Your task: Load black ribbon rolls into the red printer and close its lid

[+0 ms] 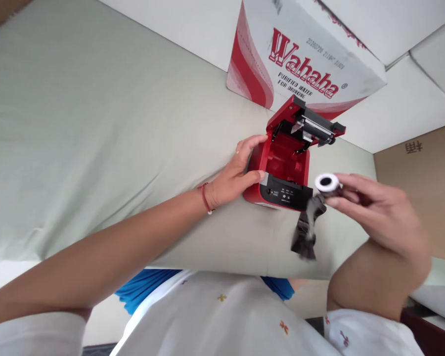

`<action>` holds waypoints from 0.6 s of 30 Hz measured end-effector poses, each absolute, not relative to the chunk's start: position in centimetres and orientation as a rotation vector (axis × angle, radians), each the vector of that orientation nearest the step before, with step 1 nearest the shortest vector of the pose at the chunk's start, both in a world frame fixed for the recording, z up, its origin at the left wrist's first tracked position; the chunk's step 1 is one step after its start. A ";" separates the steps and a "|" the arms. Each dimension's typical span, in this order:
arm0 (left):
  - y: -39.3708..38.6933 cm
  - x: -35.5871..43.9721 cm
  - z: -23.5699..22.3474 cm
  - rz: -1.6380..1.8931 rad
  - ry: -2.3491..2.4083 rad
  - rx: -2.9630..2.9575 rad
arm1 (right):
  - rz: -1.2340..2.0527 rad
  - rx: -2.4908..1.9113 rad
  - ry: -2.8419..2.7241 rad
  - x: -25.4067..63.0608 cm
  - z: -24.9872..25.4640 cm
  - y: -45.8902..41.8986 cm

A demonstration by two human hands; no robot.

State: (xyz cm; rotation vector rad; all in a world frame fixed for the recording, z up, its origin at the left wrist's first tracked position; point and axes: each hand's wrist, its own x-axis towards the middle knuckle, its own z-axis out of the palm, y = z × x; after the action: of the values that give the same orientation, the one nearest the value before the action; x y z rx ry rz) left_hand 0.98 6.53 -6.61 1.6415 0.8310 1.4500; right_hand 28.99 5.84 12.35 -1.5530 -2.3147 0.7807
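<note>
This is an indoor room, either a home or a small office or shop back room; which of these cannot be told. Pale green cloth covers the surface [107, 128] and drapes over its near edge, a homely touch, with light floor tiles [0, 273] below the near left corner. White panels [193, 20] run along the far edge. The office or shop side shows in the compact red printer [287, 163] standing open toward the right end, a Wahaha water carton [300, 64] at the far edge and a brown cardboard box [433, 178] by the right end.
</note>
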 end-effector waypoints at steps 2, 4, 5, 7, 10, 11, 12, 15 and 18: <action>5.8 0.9 -6.2 1.543 0.927 1.798 | 0.647 -1.642 -2.249 26.6 10.9 7.4; 4.8 0.9 -5.5 1.661 0.969 1.941 | 0.573 -1.671 -2.238 24.4 9.4 8.9; 4.2 0.9 -5.1 1.720 0.959 2.006 | 0.552 -1.666 -2.249 23.5 8.7 9.5; 2.9 1.3 -4.4 1.750 0.950 2.155 | 0.519 -1.648 -2.309 22.2 7.8 10.3; 1.2 2.1 -3.7 1.656 0.936 2.439 | 0.410 -1.626 -2.418 21.1 7.1 11.0; 0.9 2.4 -3.5 1.645 0.933 2.510 | 0.371 -1.635 -2.441 20.9 7.0 11.2; 0.6 2.7 -3.4 1.638 0.952 2.563 | 0.342 -1.654 -2.453 20.8 6.8 11.3; 0.2 3.4 -3.1 1.677 1.012 2.649 | 0.263 -1.720 -2.437 20.5 6.1 11.7; 0.3 3.5 -2.7 1.689 1.066 2.693 | 0.200 -1.706 -2.421 20.5 5.9 11.4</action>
State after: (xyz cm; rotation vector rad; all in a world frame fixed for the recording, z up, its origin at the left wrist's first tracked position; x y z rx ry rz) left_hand 3.53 0.33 -2.70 2.6932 1.0656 1.6888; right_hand 20.51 11.35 5.94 -1.7059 -2.4212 0.2001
